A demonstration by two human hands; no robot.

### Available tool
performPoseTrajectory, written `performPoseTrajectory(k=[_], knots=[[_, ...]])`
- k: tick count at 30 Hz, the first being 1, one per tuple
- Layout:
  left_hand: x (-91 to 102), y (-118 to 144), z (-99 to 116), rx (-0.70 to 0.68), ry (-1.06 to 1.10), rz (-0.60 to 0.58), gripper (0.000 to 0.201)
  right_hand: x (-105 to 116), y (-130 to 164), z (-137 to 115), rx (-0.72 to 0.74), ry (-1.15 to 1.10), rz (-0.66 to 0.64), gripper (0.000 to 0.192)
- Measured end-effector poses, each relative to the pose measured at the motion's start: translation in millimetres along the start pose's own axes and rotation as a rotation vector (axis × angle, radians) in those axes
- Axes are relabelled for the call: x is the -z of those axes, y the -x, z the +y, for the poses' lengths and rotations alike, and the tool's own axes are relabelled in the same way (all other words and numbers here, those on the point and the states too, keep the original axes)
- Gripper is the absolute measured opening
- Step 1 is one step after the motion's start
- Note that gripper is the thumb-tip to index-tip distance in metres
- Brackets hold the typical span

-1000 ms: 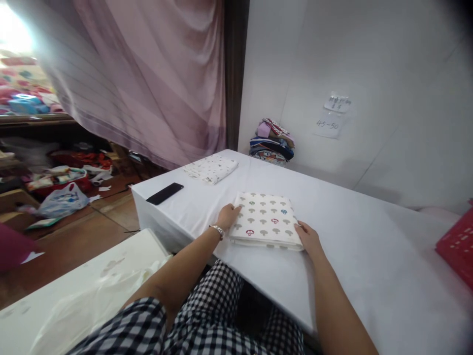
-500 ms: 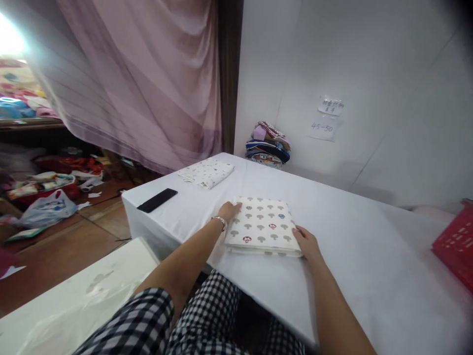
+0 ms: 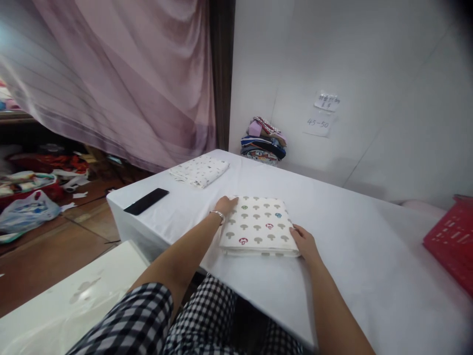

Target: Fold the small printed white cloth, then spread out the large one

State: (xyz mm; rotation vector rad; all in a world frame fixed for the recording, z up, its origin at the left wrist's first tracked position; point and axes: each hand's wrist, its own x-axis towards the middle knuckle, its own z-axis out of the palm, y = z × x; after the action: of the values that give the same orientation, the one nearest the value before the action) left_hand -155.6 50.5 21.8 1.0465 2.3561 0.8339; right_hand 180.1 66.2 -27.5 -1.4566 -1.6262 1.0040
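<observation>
At the lower centre of the frame, the left hand [image 3: 224,205] and the right hand [image 3: 306,242] touch opposite edges of the folded mushroom-print cloth [image 3: 256,224], whether pinching one cannot tell, seemingly squaring it, and the next move calls for keeping its layers even.

The number "45-50" is handwritten on a pale sheet of paper [image 3: 317,124] stuck to the grey-white wall [image 3: 377,79]. Just above it, a smaller label [image 3: 327,102] carries two lines of handwriting, seemingly Chinese characters, too small and blurred to read with certainty.
</observation>
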Motion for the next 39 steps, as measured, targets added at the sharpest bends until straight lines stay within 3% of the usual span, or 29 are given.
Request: performPoseTrajectory(k=[7, 12, 20, 27, 33, 36, 39], knots=[[-7.6, -6.1, 3.2, -0.013, -0.037, 0.052, 0.028, -0.1, 1.0, -1.1, -0.027, 0.001, 0.003, 0.050], [-2.0, -4.5, 4.5, -0.012, -0.050, 0.023, 0.026, -1.6, -0.1, 0.4, 0.004, -0.011, 0.000, 0.048], [6.4, 29.7, -10.0, -0.006, 0.015, 0.009, 0.062, -2.2, -3.7, 3.1, -0.003, -0.018, -0.017, 0.051], [-1.9, 50.8, -22.7, -0.115, -0.084, 0.014, 0.048, -1.9, -5.1, 2.2, 0.003, -0.035, -0.005, 0.049], [7.7, 56.4, -19.5, -0.154, -0.094, 0.007, 0.052, 3.7, 0.2, -0.1, 0.018, -0.171, 0.035, 0.044], [10.9, 72.4, -27.0, -0.277, -0.044, 0.120, 0.053, 8.9, 6.3, -4.6, -0.031, -0.260, 0.092, 0.043], [9.2, 97.7, -41.9, -0.615, 0.010, 0.222, 0.045, 13.9, 16.9, -6.4, -0.069, -0.338, 0.128, 0.043]])
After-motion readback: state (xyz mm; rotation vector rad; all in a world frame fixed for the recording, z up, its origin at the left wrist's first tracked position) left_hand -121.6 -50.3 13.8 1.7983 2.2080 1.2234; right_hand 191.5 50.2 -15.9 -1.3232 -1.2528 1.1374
